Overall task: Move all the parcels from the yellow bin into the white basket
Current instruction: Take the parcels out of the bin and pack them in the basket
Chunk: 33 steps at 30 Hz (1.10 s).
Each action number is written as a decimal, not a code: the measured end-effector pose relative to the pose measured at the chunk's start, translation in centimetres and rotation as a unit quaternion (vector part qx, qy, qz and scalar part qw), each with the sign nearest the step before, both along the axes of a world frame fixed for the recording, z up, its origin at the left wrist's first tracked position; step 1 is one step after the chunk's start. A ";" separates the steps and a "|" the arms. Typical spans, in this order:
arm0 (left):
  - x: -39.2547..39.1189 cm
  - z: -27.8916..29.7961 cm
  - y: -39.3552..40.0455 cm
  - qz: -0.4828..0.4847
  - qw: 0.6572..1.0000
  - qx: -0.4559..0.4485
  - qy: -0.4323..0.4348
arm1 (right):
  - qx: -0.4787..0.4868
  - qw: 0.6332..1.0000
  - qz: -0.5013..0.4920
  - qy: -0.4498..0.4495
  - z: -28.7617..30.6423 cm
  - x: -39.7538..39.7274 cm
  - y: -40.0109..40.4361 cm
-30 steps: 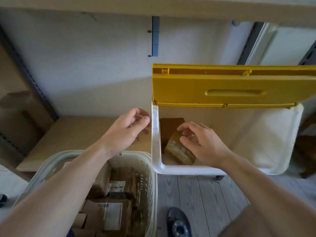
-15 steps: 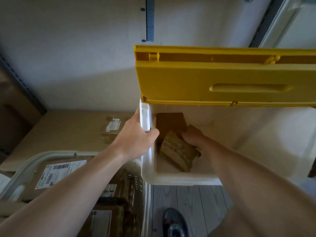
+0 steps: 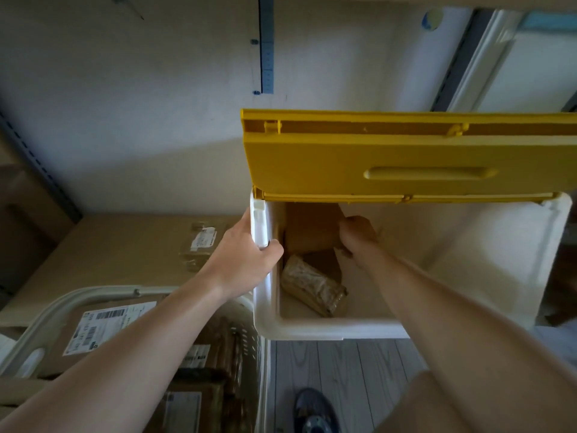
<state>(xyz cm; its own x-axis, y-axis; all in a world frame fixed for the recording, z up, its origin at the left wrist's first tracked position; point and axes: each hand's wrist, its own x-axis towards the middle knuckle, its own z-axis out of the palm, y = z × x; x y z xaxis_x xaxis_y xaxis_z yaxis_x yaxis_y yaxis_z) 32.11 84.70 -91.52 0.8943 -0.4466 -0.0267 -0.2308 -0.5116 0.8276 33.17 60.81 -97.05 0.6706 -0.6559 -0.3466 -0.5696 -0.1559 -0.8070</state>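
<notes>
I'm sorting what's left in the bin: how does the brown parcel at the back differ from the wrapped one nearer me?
The flat brown parcel stands up against the bin's back corner; the wrapped parcel lies tilted on the floor. The brown one is plain cardboard, the wrapped one glossy and crinkled. The right hand is at the brown one; the wrapped one is untouched. Both remain in the bin.

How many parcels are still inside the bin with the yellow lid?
3 can be seen: a brown box at the back left, gripped by the right hand; a flat brown parcel below it; a wrapped bundle nearest the front. The arm may hide more.
</notes>
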 end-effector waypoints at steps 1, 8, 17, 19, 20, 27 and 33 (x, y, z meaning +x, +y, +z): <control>0.1 0.1 0.2 -0.016 1.000 0.002 -0.002 | 0.038 0.999 -0.010 -0.022 0.6 -0.9 -0.1; -1.1 2.4 1.8 -0.054 0.998 0.002 -0.021 | 0.189 0.976 -0.012 -0.106 3.3 -8.8 -1.4; -3.9 3.3 5.2 -0.060 0.997 -0.046 0.017 | 0.391 0.906 0.065 -0.149 5.3 -16.2 -1.0; -4.5 3.5 5.8 -0.059 0.996 -0.052 0.049 | 0.409 0.893 0.140 -0.127 5.5 -17.8 -0.3; -5.0 3.7 6.0 -0.058 0.995 -0.050 0.057 | 0.407 0.889 0.175 -0.114 5.6 -18.5 0.1; -8.3 5.2 6.9 -0.127 0.970 0.005 0.207 | 0.367 0.850 0.371 -0.074 6.9 -20.7 6.1; -6.9 6.7 12.3 -0.098 0.967 -0.035 0.231 | 0.428 0.826 0.337 -0.143 7.7 -18.7 9.6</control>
